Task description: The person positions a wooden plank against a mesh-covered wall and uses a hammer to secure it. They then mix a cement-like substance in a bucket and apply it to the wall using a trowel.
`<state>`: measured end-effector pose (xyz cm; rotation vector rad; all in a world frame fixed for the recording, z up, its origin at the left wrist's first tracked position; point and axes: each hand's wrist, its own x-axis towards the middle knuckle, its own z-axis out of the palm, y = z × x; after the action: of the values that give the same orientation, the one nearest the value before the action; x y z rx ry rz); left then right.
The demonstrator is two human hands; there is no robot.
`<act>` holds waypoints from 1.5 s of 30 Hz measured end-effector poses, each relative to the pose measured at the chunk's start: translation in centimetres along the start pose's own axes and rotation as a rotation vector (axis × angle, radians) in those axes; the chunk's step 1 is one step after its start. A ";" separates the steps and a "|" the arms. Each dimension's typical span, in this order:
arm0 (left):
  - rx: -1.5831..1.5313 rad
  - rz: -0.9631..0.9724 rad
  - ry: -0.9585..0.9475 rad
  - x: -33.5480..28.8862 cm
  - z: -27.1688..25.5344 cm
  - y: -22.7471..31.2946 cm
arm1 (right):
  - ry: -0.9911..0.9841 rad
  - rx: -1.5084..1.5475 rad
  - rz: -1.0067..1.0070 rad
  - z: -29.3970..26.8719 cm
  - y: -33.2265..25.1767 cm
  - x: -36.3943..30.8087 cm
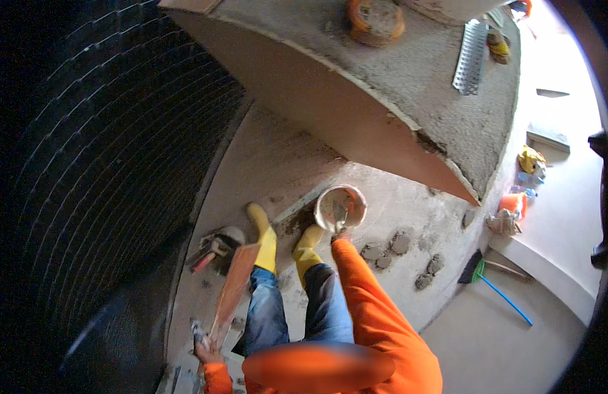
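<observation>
A long reddish-brown wooden board slants up beside my left leg. My left hand grips its lower end, and the fingers look smeared with grey-white. In front of my boots stands a round bucket with a pale, crusted rim. My right hand is at the bucket's near rim, closed around something too small to make out; a pale and orange shape shows inside the bucket beyond it. By my left boot lie mortar-caked hand tools, one with a red handle.
Ahead rises a rough cement ledge bearing a perforated metal strip and an orange-rimmed tub. Dark ribbed mesh covers the left side. Mortar lumps dot the floor. A blue-handled broom and an orange bucket are at right.
</observation>
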<state>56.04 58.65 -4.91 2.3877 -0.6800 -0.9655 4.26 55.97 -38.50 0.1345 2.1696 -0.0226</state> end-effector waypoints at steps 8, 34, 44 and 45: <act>0.441 0.562 -0.273 0.8 8.3 7.3 | -0.176 0.251 -1.085 -10.0 -4.4 -17.2; 0.336 0.741 -0.113 0.0 3.5 11.5 | 0.564 0.319 -0.689 -51.1 -30.6 -27.5; 0.309 0.659 -0.166 -0.7 5.2 10.1 | 0.800 0.359 -0.710 -56.5 -36.8 -23.7; 0.302 0.653 -0.173 -0.8 5.2 10.1 | 0.817 0.325 -0.712 -57.0 -36.8 -23.7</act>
<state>49.04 50.20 -1.91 2.0812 -1.6396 -0.8172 -33.12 21.12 12.10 -0.5414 2.8904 -0.8569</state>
